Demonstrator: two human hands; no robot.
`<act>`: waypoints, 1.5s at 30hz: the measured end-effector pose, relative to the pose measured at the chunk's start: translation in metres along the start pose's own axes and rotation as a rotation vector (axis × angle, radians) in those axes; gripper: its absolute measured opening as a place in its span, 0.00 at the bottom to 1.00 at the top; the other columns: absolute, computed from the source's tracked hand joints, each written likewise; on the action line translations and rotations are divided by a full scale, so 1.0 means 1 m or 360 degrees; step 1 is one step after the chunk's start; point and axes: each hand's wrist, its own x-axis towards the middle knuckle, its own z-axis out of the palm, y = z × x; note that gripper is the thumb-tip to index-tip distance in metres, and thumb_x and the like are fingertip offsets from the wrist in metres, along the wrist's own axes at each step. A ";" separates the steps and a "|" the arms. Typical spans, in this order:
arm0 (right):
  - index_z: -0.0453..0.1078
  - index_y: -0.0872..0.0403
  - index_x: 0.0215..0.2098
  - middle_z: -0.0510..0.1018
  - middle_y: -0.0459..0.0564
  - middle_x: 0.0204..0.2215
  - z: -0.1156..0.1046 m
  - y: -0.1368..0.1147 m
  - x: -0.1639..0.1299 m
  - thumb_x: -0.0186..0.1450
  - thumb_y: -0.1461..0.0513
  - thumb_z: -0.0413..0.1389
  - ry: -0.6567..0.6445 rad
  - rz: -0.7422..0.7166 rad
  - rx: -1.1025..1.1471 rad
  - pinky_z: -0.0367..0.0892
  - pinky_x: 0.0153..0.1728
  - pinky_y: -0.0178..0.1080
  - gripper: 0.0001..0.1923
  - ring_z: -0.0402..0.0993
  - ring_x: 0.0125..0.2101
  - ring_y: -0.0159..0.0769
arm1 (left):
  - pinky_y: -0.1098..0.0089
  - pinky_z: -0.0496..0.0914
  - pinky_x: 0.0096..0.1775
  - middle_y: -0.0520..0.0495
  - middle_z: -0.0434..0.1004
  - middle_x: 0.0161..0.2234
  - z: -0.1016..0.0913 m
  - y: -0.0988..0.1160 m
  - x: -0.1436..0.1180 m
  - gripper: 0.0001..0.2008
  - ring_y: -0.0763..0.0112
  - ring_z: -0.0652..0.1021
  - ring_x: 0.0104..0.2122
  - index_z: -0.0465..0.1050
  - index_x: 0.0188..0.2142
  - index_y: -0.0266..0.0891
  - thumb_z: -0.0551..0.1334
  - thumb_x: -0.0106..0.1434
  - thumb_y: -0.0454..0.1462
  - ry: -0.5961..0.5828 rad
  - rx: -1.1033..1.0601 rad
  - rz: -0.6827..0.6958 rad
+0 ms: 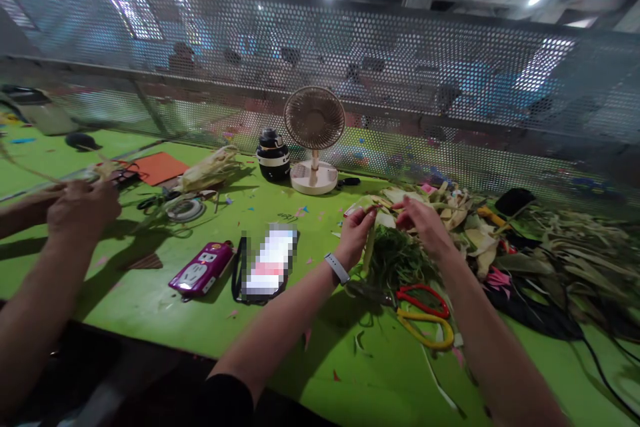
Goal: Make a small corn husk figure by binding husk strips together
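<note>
My left hand [356, 232], with a pale band on the wrist, pinches a thin strip of what looks like dried corn husk [370, 248]; part of it hangs below the fingers. Close on its right, my right hand [424, 222] has its fingers bent at the strip's other end, and its fingertips are small and partly hidden. Beneath both hands lies a tangle of dark green strands [403, 257]. Scissors [440, 347] with one red and one yellow handle rest just in front, between my forearms, their blades partly in shadow.
Loose husks [483, 240] pile up at the right beside black cables. A phone [273, 260], a purple power strip [203, 270], a fan [314, 177] and a black bottle [273, 157] stand or lie leftward. A co-worker's hands [83, 210] work at the far left. Behind rises a perforated metal screen [225, 87].
</note>
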 end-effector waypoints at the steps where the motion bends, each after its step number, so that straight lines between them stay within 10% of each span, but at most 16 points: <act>1: 0.73 0.54 0.33 0.74 0.47 0.20 0.001 -0.002 -0.002 0.61 0.45 0.50 -0.0128 0.0057 -0.0003 0.63 0.26 0.37 0.22 0.68 0.22 0.35 | 0.75 0.64 0.38 0.50 0.80 0.31 0.000 0.000 0.000 0.13 0.75 0.73 0.31 0.80 0.34 0.38 0.71 0.48 0.41 -0.0009 0.0021 0.0010; 29: 0.74 0.56 0.32 0.74 0.47 0.22 -0.012 0.015 0.007 0.58 0.50 0.54 -0.0352 -0.0099 -0.0285 0.61 0.26 0.36 0.18 0.66 0.23 0.33 | 0.75 0.64 0.37 0.51 0.79 0.28 -0.003 -0.003 0.004 0.13 0.77 0.72 0.29 0.80 0.31 0.38 0.71 0.46 0.41 0.0066 0.0014 -0.0063; 37: 0.72 0.53 0.37 0.75 0.53 0.36 -0.002 0.002 -0.002 0.62 0.62 0.53 -0.0096 -0.0887 -0.0705 0.65 0.44 0.47 0.08 0.70 0.41 0.43 | 0.72 0.64 0.41 0.50 0.80 0.31 -0.005 -0.006 0.004 0.14 0.74 0.74 0.32 0.80 0.32 0.38 0.72 0.45 0.41 0.0081 -0.0032 -0.0060; 45: 0.69 0.55 0.44 0.72 0.57 0.45 0.016 -0.002 -0.012 0.58 0.68 0.54 -0.0380 -0.1178 -0.1054 0.64 0.48 0.49 0.15 0.66 0.46 0.47 | 0.74 0.65 0.37 0.52 0.78 0.27 -0.005 -0.006 0.008 0.13 0.77 0.74 0.28 0.78 0.29 0.37 0.73 0.43 0.39 0.0124 -0.0245 -0.0138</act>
